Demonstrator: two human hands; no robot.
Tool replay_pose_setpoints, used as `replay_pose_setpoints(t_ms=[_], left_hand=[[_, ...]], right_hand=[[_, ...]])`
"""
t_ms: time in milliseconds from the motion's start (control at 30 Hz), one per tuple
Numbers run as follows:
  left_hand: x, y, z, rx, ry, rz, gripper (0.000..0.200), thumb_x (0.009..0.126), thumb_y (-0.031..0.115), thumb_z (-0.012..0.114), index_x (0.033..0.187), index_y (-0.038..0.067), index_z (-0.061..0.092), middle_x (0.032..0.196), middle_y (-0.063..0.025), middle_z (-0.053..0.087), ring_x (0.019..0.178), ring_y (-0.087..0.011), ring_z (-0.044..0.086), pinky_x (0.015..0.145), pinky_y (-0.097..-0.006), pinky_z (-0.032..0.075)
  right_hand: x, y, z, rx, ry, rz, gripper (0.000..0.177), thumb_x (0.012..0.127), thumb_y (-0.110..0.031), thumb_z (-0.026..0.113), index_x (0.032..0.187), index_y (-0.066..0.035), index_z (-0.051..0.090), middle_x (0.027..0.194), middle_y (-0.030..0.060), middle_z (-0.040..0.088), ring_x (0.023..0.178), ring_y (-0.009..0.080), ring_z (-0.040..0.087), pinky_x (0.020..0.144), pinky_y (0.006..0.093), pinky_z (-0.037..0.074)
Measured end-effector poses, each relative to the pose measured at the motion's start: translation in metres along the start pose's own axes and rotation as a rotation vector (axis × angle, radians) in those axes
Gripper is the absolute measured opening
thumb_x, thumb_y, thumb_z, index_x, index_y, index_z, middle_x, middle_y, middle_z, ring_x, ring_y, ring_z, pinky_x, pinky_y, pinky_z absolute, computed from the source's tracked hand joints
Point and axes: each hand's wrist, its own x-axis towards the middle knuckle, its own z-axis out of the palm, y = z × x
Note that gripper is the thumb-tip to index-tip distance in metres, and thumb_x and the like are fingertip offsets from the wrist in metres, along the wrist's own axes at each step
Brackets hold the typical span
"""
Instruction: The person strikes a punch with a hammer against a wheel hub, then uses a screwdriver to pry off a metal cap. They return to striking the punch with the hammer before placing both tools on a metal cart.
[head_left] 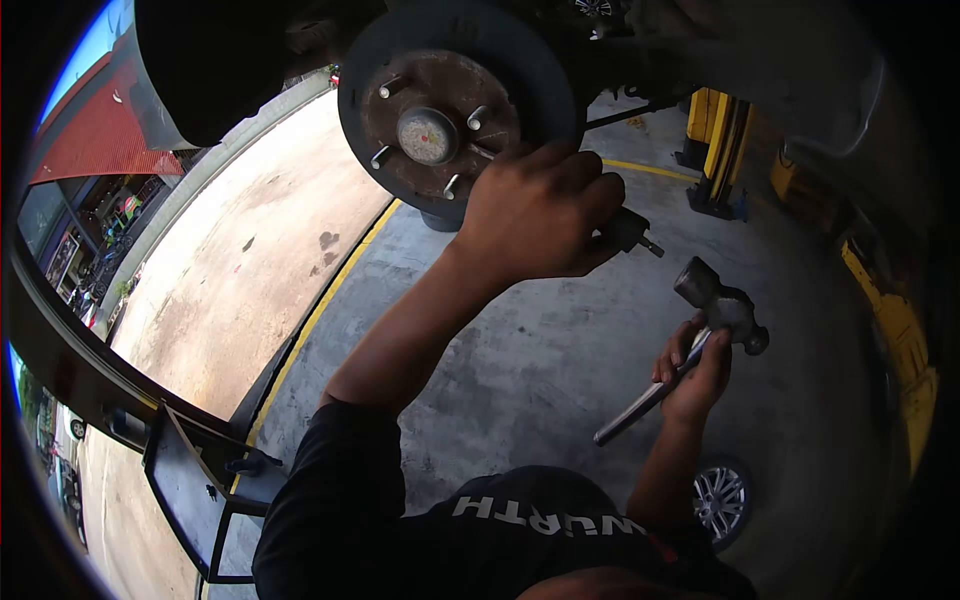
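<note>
My left hand [545, 212] is closed in a fist in front of the lower right of the brake disc [365, 100]. A dark tool [628, 230] sticks out of that fist on the right, ending in a thin metal tip; its kind is hidden by my fingers. A slim metal piece shows between the knuckles and the rusty hub face [440, 80], which carries several wheel studs and a round centre cap [428, 136]. Lower right, my right hand [697, 375] grips a ball-peen hammer [735, 312] close under its head, the handle slanting down to the left.
Yellow lift posts [718, 145] stand at the upper right, with more yellow metalwork [890, 310] along the right edge. A wheel [720, 500] lies on the grey floor [500, 370] at lower right. A dark metal-framed stand [195, 490] is at lower left.
</note>
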Motion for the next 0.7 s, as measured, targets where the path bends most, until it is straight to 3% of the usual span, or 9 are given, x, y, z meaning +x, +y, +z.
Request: replay_pose_setpoints(t_ms=[200, 300, 333, 467, 600, 700], left_hand=[[0.001, 0.0, 0.001, -0.037, 0.101, 0.061, 0.03, 0.06, 0.037, 0.082, 0.071, 0.018, 0.061, 0.072, 0.0013, 0.061, 0.066, -0.0175, 0.063, 0.051, -0.0325, 0.046], [0.004, -0.001, 0.013, -0.023, 0.113, 0.103, 0.03, 0.06, 0.037, 0.082, 0.07, 0.018, 0.061, 0.071, 0.0013, 0.061, 0.064, -0.0178, 0.062, 0.051, -0.0323, 0.046], [0.006, -0.001, 0.016, -0.017, 0.109, 0.099, 0.03, 0.059, 0.037, 0.082, 0.07, 0.018, 0.061, 0.071, 0.0011, 0.061, 0.064, -0.018, 0.062, 0.051, -0.0323, 0.047], [0.005, 0.001, 0.009, -0.007, 0.127, 0.087, 0.03, 0.058, 0.035, 0.082, 0.069, 0.017, 0.061, 0.071, -0.0001, 0.061, 0.063, -0.0191, 0.063, 0.05, -0.0321, 0.047], [0.0, 0.006, 0.0, 0.053, 0.137, 0.044, 0.027, 0.057, 0.028, 0.082, 0.066, 0.015, 0.061, 0.068, -0.0019, 0.06, 0.06, -0.0204, 0.062, 0.049, -0.0322, 0.047], [-0.001, 0.005, -0.002, 0.107, 0.105, 0.001, 0.025, 0.055, 0.025, 0.082, 0.066, 0.014, 0.062, 0.064, -0.002, 0.058, 0.056, -0.021, 0.059, 0.049, -0.0325, 0.045]], right_hand=[[-0.013, -0.003, 0.013, -0.054, 0.087, -0.034, 0.047, 0.103, -0.052, 0.041, 0.113, -0.008, 0.052, 0.067, 0.0021, 0.045, 0.042, 0.0096, 0.038, 0.043, 0.0259, 0.038], [-0.017, -0.001, 0.007, 0.033, 0.064, 0.022, 0.054, 0.1, -0.057, 0.048, 0.112, -0.004, 0.049, 0.068, 0.0061, 0.049, 0.044, 0.012, 0.043, 0.044, 0.0287, 0.042], [-0.017, 0.002, 0.009, 0.014, 0.097, 0.039, 0.049, 0.102, -0.055, 0.042, 0.113, -0.009, 0.052, 0.067, 0.0027, 0.046, 0.042, 0.0108, 0.038, 0.045, 0.0272, 0.04], [-0.012, 0.003, 0.003, -0.025, 0.014, 0.067, 0.051, 0.1, -0.056, 0.045, 0.112, -0.007, 0.052, 0.065, 0.003, 0.045, 0.042, 0.0113, 0.039, 0.044, 0.0283, 0.041], [0.001, -0.001, -0.007, 0.004, -0.088, 0.071, 0.048, 0.099, -0.048, 0.05, 0.106, -0.001, 0.052, 0.064, 0.0039, 0.047, 0.043, 0.012, 0.044, 0.043, 0.0287, 0.042], [0.01, -0.003, -0.02, -0.055, -0.171, 0.053, 0.054, 0.1, -0.055, 0.048, 0.109, -0.002, 0.052, 0.064, 0.0036, 0.046, 0.043, 0.0111, 0.042, 0.043, 0.0285, 0.041]])
